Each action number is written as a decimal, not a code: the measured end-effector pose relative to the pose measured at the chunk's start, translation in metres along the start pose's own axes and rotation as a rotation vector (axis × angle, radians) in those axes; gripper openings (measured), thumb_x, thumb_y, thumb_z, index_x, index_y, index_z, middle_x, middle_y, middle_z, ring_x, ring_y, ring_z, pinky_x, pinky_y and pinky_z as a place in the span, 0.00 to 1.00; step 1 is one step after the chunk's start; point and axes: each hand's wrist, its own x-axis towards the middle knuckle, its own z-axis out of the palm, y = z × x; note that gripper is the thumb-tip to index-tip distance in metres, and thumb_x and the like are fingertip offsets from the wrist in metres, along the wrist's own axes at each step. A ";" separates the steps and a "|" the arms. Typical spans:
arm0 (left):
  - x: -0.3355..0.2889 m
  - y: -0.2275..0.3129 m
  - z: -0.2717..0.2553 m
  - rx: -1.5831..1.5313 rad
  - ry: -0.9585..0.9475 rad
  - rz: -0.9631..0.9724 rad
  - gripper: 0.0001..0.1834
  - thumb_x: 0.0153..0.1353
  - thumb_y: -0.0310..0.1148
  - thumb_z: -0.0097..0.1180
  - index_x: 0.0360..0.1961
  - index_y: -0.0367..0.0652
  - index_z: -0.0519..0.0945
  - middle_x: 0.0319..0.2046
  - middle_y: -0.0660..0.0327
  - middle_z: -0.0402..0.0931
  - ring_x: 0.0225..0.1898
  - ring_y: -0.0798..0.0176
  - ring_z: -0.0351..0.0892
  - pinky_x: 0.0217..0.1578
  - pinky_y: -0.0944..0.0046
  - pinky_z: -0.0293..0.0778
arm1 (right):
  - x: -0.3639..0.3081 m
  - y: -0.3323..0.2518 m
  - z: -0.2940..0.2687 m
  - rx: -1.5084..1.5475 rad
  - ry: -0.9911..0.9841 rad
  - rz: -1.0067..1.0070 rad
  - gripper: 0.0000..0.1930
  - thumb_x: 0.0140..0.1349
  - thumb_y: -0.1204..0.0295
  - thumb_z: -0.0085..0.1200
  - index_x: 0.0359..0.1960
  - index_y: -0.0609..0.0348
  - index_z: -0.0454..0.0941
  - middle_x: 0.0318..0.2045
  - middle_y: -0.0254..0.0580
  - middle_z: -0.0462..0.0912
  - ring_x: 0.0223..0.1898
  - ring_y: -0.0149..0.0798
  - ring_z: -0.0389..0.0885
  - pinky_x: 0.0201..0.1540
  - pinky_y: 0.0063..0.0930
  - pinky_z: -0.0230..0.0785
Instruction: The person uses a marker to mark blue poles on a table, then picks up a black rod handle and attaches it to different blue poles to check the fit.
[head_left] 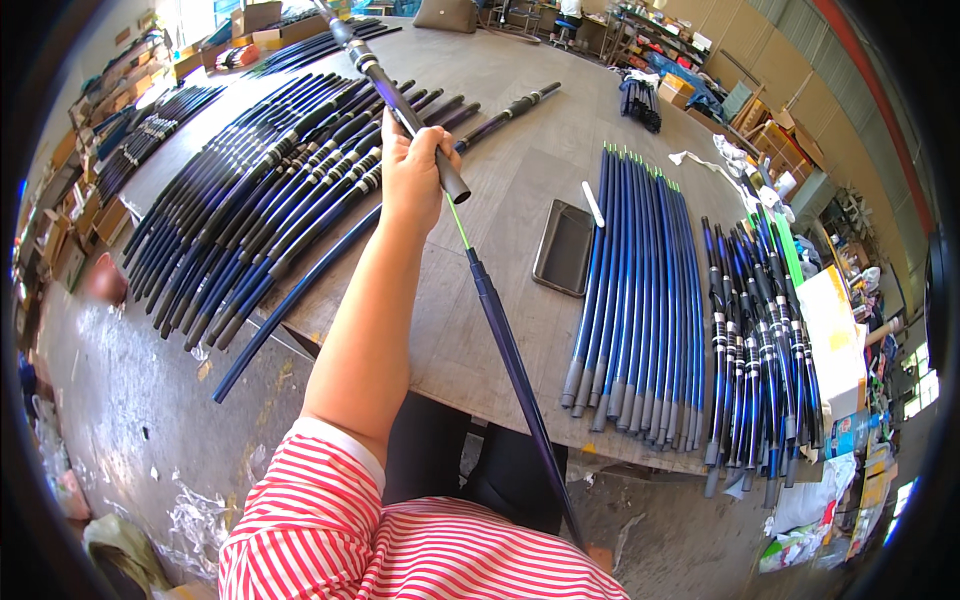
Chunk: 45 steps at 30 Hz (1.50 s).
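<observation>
My left hand (412,172) is raised over the table, fingers closed around a dark fishing rod handle section (385,82). This section slants from the upper left down to its open lower end beside my hand. Below it, a slim blue-black rod section (508,345) runs down past the table edge toward my right side. Its thin green tip (458,222) meets the handle's lower end; I cannot tell how far inside it reaches. My right hand is out of view, and the slim section's lower end is hidden by the frame's bottom and my striped shirt.
Many dark rod handles (270,190) lie fanned on the table's left, one long blue rod (300,300) jutting past the edge. Blue rod sections with green tips (640,300) lie at right, next to a phone (563,248), a white marker (593,203) and more handles (760,340).
</observation>
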 end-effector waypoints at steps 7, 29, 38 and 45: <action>-0.004 0.008 0.001 0.010 -0.028 -0.032 0.36 0.51 0.18 0.43 0.62 0.46 0.47 0.18 0.62 0.65 0.15 0.70 0.64 0.15 0.70 0.64 | -0.001 0.002 0.003 -0.088 -0.022 -0.027 0.14 0.53 0.65 0.48 0.16 0.62 0.73 0.13 0.41 0.71 0.15 0.37 0.70 0.20 0.31 0.62; -0.030 0.002 0.029 0.272 -0.239 -0.024 0.42 0.51 0.20 0.45 0.66 0.45 0.41 0.17 0.64 0.64 0.14 0.72 0.62 0.15 0.72 0.62 | 0.004 -0.009 0.013 -0.170 -0.042 -0.056 0.11 0.49 0.67 0.49 0.20 0.63 0.74 0.15 0.49 0.73 0.18 0.45 0.73 0.22 0.35 0.62; -0.032 0.000 0.033 0.368 -0.129 0.124 0.43 0.51 0.20 0.45 0.65 0.39 0.36 0.17 0.63 0.67 0.14 0.71 0.65 0.15 0.72 0.63 | 0.000 -0.008 0.018 -0.189 -0.034 -0.131 0.10 0.47 0.67 0.49 0.22 0.63 0.75 0.16 0.52 0.73 0.19 0.48 0.74 0.23 0.37 0.62; -0.034 -0.001 0.031 0.394 -0.164 0.131 0.42 0.51 0.20 0.46 0.66 0.42 0.40 0.18 0.64 0.67 0.15 0.72 0.66 0.16 0.73 0.64 | -0.005 -0.004 0.019 -0.215 -0.041 -0.190 0.11 0.45 0.67 0.50 0.26 0.63 0.75 0.18 0.56 0.74 0.23 0.52 0.76 0.25 0.40 0.63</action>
